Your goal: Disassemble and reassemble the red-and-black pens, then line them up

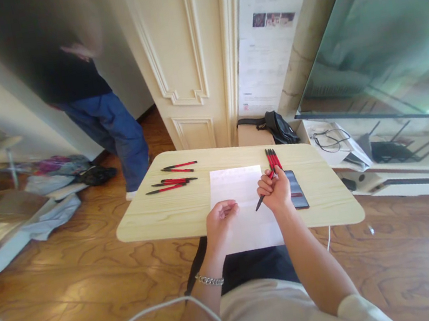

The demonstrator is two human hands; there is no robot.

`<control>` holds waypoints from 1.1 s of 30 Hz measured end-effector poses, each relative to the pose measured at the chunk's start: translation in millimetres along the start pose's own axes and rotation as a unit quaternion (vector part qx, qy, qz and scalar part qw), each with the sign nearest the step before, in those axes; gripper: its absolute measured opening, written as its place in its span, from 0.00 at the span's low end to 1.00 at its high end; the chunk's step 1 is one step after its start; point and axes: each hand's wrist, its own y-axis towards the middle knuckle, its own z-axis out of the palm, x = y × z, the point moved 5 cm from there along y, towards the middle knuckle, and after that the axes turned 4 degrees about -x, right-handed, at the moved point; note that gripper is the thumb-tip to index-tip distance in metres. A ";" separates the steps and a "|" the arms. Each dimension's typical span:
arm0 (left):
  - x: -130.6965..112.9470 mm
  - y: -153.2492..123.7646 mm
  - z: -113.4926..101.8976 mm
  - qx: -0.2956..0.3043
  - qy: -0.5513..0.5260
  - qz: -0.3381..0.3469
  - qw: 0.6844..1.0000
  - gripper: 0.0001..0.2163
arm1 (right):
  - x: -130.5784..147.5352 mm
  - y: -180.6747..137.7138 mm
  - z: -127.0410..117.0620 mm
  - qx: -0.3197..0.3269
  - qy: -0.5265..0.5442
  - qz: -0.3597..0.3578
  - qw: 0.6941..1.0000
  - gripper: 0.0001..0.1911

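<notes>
My right hand (275,190) is closed around a red and black pen (264,191), its tip pointing down-left just above a white sheet of paper (239,189). My left hand (219,220) rests on the sheet's near left part with its fingers curled; nothing shows in them. The sheet lies on a small light wooden table (174,214). Several red and black pens (172,181) lie loose at the table's far left. A few more pens (272,157) lie side by side just beyond my right hand.
A dark phone (297,190) lies flat on the table right of my right hand. A person in blue trousers (112,128) stands at the far left by a cream door. Clothes and boxes clutter the floor at left. A black bag (279,126) sits behind the table.
</notes>
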 end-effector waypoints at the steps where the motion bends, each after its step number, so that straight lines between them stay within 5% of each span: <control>1: -2.7 3.3 -0.3 0.007 0.017 0.012 1.000 0.13 | 1.4 0.6 -0.4 -0.001 -0.001 -0.004 1.000 0.12; 9: -16.9 46.9 6.5 0.031 0.193 0.142 0.970 0.10 | 10.7 2.1 -3.5 -0.032 -0.064 -0.039 0.997 0.13; 19: -1.2 90.7 46.0 0.127 0.445 0.294 0.836 0.12 | 20.3 9.5 -7.8 -0.027 -0.061 -0.055 0.996 0.14; 25: 10.8 78.9 41.1 0.119 0.466 0.278 0.831 0.12 | 27.2 22.5 -8.5 -0.032 -0.049 -0.050 0.997 0.14; 33: 6.8 52.2 38.1 0.079 0.458 0.276 0.841 0.13 | 17.6 45.8 -28.0 -0.198 -0.242 -0.117 0.943 0.28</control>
